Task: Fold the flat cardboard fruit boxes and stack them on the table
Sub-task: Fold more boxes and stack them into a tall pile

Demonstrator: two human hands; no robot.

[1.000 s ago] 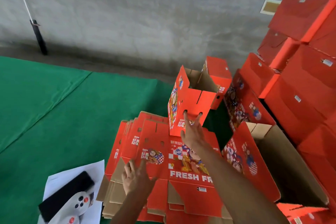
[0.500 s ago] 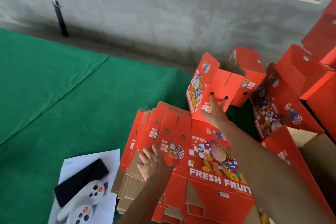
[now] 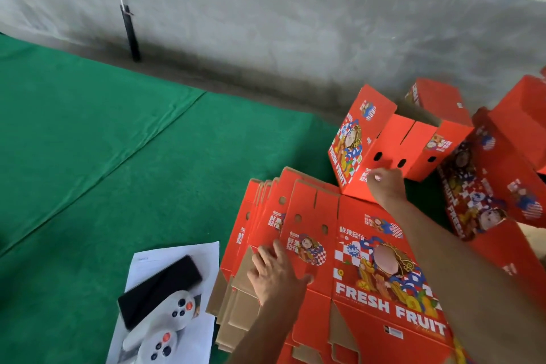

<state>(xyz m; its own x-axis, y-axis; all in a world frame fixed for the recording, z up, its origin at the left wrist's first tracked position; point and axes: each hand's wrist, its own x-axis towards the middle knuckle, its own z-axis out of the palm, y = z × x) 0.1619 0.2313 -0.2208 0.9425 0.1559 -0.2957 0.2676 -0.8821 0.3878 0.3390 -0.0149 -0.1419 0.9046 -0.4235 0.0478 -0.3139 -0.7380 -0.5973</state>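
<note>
A stack of flat red "FRESH FRUIT" boxes (image 3: 348, 216) lies on the green mat, fanned out at its left edge. My left hand (image 3: 277, 272) rests on the top sheet near that edge, fingers spread and lying flat. Behind the stack stands a folded red box (image 3: 369, 139), upright with its top open and finger holes in its near face. My right hand (image 3: 387, 186) touches the lower part of that face with loosely bent fingers, and nothing is held in it.
More folded red boxes (image 3: 502, 186) crowd the right side, one open box by my right forearm. A white paper (image 3: 183, 254) with a black phone (image 3: 159, 289) and white controllers (image 3: 165, 316) lies left of the stack. The green mat (image 3: 118, 156) stretches left; a concrete wall (image 3: 295, 23) and a black pole (image 3: 130, 32) stand behind.
My right fingertips have left the folded box's finger holes and the hand has drawn back to its lower edge. My left hand has settled onto the top flat box. The camera has tilted down and left.
</note>
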